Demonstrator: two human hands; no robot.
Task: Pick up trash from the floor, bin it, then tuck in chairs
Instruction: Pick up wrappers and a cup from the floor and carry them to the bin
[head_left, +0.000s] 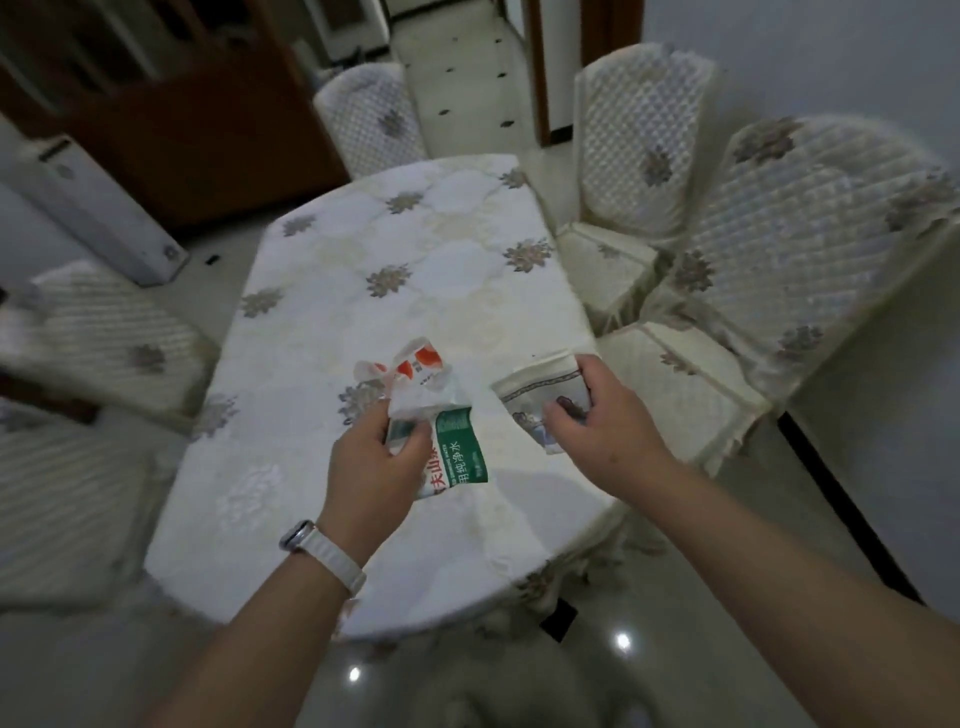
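- A cream quilted chair (109, 338) stands at the left side, its seat angled away from the table. It looks pulled out, so it probably needs tucking in later.
- The left hand (382, 457), with a white watch (322, 551) on its wrist, has its fingers curled round a crumpled clear plastic wrapper with a green and red printed label (457, 441). It holds the wrapper up above the near end of the table, probably to carry it off as trash.
- The oval table under a cream quilted cloth with grey flower motifs (405, 244) lies below and between both hands. Neither piece of trash appears to rest on it.
- The right hand (608, 421) grips a folded white paper packet with a blue patterned border (530, 402), thumb beneath and fingers over the top. It is just beside the wrapper but apart from it, one piece per hand, which seems to keep both secure.
- Two cream quilted chairs with flower motifs (675, 384) stand at the right, turned off from the table edge and crowding each other, not yet tucked in.
- No bin is in view, so by my reading the trash is collected but binning is still to come.
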